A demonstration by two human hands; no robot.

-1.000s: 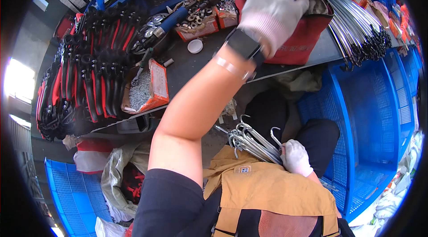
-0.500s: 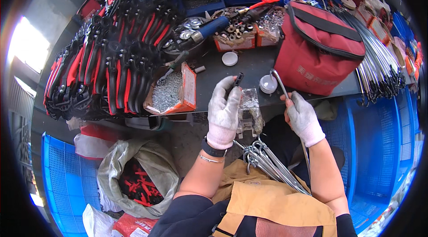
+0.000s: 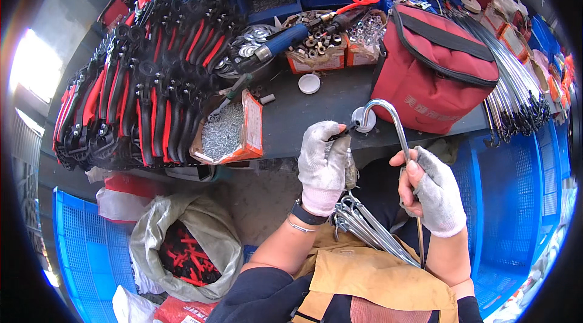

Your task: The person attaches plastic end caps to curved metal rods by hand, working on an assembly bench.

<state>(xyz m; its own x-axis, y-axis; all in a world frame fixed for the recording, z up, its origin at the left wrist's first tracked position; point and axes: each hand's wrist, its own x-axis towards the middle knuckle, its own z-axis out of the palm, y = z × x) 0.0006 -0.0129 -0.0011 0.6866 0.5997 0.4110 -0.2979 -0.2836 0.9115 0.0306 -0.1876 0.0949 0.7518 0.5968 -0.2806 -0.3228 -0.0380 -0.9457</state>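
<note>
hooked rod [image 3: 401, 132] gripped in right hand [image 3: 438, 192], bend above fingers [image 3: 407, 187]; black piece [image 3: 355, 124] pinched in left hand [image 3: 322, 165]

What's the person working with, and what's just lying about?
Apparently in use:
small black piece in the left hand
hooked metal rod in the right hand
hooked rods, lower middle

Apparently just lying about:
red bag
white lid
black-and-red tools
orange-edged box

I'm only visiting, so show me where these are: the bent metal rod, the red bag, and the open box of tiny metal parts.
Bent metal rod [image 3: 400, 133]: head view, on the shaft just below its curved top.
Red bag [image 3: 423, 88]: head view, on its front panel.
Open box [image 3: 253, 123]: head view, on its right wall.
</note>
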